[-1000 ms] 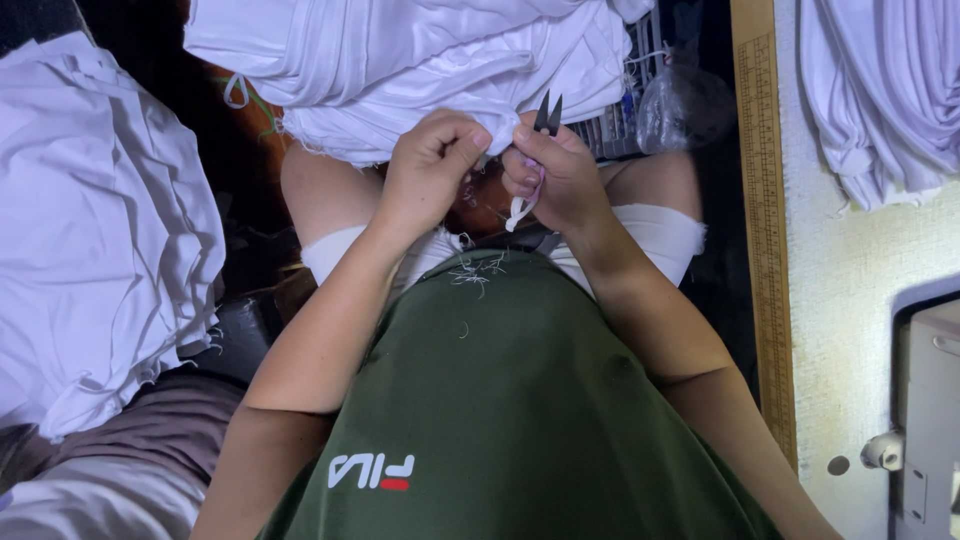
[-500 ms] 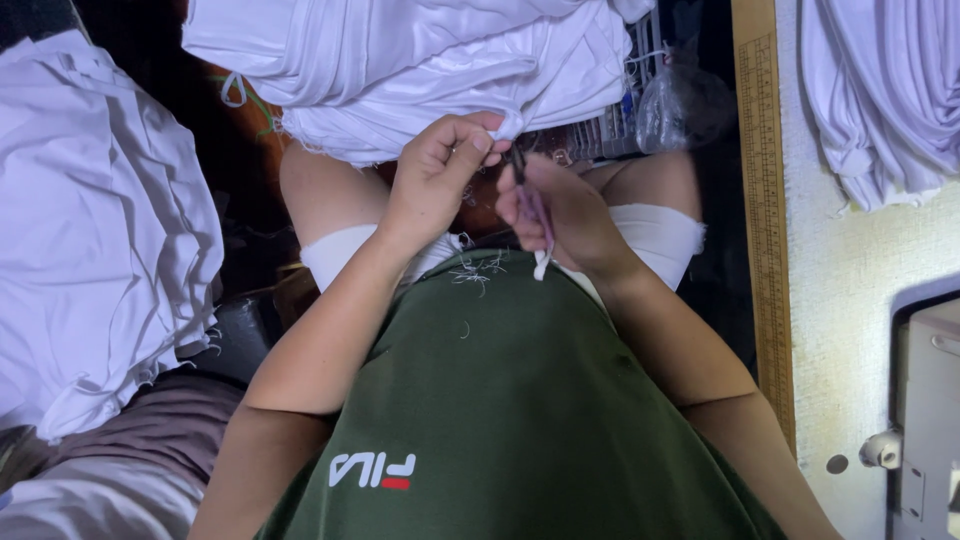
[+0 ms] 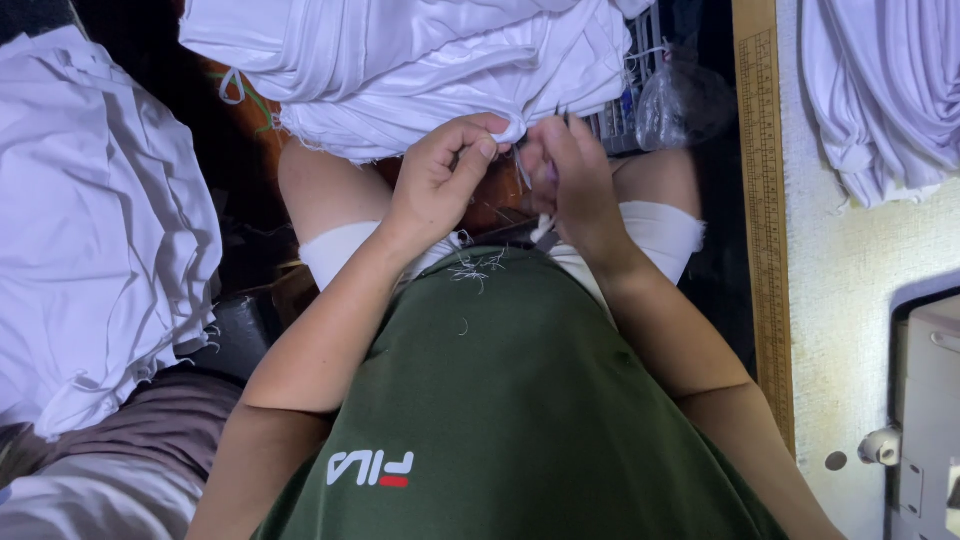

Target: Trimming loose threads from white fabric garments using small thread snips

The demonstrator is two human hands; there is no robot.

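A heap of white folded cloth (image 3: 420, 70) lies across the person's knees, and both hands meet at its near edge. The left hand (image 3: 440, 180) is closed, thumb against fingers, pinching a small bunch of the cloth's hem. The right hand (image 3: 575, 185), touching the left, is curled shut around a small pair of thread snips (image 3: 545, 170); only the thin metal tips above the fingers and a pale end below the palm show, and the blades sit right at the pinched hem.

Just nearer than the cloth, loose white thread clippings (image 3: 475, 268) lie scattered on the dark green shirt (image 3: 520, 400), which is smooth knit and fills the foreground. To the left of the cloth heap, another large pile of white fabric (image 3: 90, 220) hangs in soft, crumpled folds with frayed edges. To the right of the heap sit a crinkled clear plastic bag (image 3: 680, 100) and then a long wooden ruler (image 3: 762, 200) fixed along the edge of a pale worktop (image 3: 850, 300). More white fabric (image 3: 880, 90) is draped on that worktop, and part of a grey machine (image 3: 925, 420) stands at its near end.
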